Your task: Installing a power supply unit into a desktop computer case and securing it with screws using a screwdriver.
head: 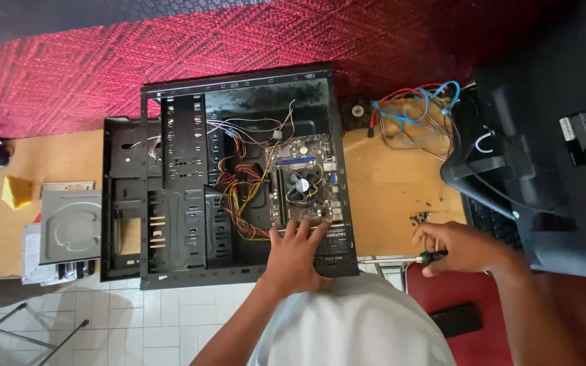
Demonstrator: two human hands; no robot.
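Wooden tabletop [388,183] runs across the view under you, with a red woven cloth [171,47] behind it and pale floor tiles below its near edge. Largest on it is the open black computer case [171,196], lying on its side so that its inside faces up at you; its near edge overhangs toward your lap, which puts the boards within easy reach. At the far right a black monitor [544,135] leans over a keyboard, apparently pushed aside to make room. Inside the case, the green motherboard [303,183] sits flat with its round fan on top, and a bundle of yellow, red and black wires [239,196] loops beside it. Left of the case lies a grey optical drive [70,226], out of its bay. Your left hand [300,254] is spread flat, fingers released, pressing on the black power supply at the near edge, likely to steady it. Your right hand [459,247] is clenched around a screwdriver [401,258], shaft pointing left toward the case. Small loose screws [420,217] lie just beyond that hand.
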